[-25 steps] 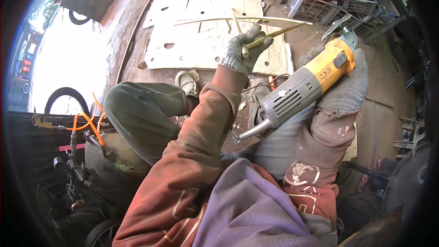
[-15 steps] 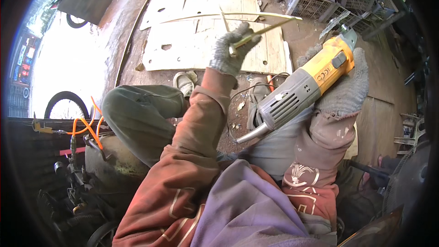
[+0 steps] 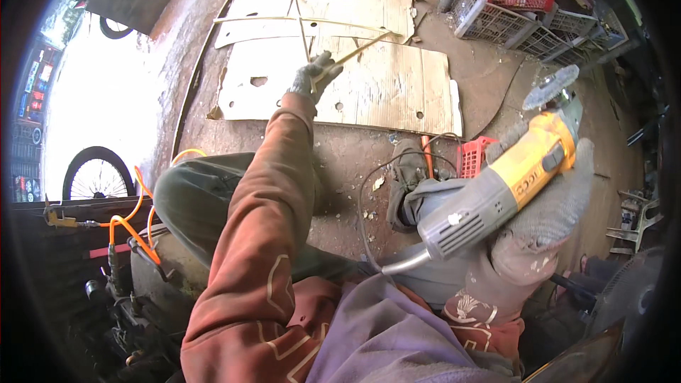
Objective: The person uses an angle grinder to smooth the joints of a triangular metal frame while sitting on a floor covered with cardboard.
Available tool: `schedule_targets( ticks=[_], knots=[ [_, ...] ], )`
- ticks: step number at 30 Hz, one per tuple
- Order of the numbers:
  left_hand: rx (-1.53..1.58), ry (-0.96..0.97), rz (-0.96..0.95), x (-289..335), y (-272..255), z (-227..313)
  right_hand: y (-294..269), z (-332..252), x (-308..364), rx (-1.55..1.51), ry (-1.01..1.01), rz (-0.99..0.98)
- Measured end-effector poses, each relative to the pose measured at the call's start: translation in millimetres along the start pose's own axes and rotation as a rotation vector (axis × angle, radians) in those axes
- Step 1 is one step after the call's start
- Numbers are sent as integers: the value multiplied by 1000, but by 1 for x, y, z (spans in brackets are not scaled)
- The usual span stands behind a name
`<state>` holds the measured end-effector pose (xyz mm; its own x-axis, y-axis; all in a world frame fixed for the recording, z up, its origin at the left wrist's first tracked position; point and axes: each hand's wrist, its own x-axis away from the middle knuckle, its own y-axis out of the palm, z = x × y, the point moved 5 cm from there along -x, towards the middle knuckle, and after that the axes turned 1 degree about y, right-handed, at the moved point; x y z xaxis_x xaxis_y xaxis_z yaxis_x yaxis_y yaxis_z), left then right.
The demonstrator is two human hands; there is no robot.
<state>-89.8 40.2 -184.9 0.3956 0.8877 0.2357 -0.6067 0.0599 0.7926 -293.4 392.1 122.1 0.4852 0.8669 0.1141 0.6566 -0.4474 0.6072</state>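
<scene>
My left hand (image 3: 314, 76), in a grey knit glove, reaches far forward with its fingers closed around one end of a thin frame of crossed metal strips (image 3: 369, 44). The strips lie over the pale cardboard sheets (image 3: 397, 92) on the floor; whether they touch them I cannot tell. At the right, my gloved right hand (image 3: 560, 206) is wrapped round a yellow and grey angle grinder (image 3: 500, 188), its fingers partly hidden behind the body. The grinder tilts up to the right, its worn disc (image 3: 551, 87) at the far end, well apart from the strips.
Grey crates (image 3: 489, 25) with a red basket (image 3: 550, 1) of discs stand at the far right. The grinder's black cable (image 3: 365, 220) curves across the floor by my foot. A small red basket (image 3: 475, 158) sits beyond my right knee. Orange hoses (image 3: 138, 202) hang at the left.
My left hand has moved forward and left, carrying the strips out over the cardboard. My right hand has shifted slightly right and down with the grinder.
</scene>
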Motion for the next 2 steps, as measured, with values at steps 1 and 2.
schedule_targets(
  ticks=[1,2],
  knots=[
    [69,-20,31,5,0,-11,-3,-1,-2,-122,-19,12],
    [73,-22,8,4,-5,-6,-1,3,-5,-126,-11,11]
  ],
)
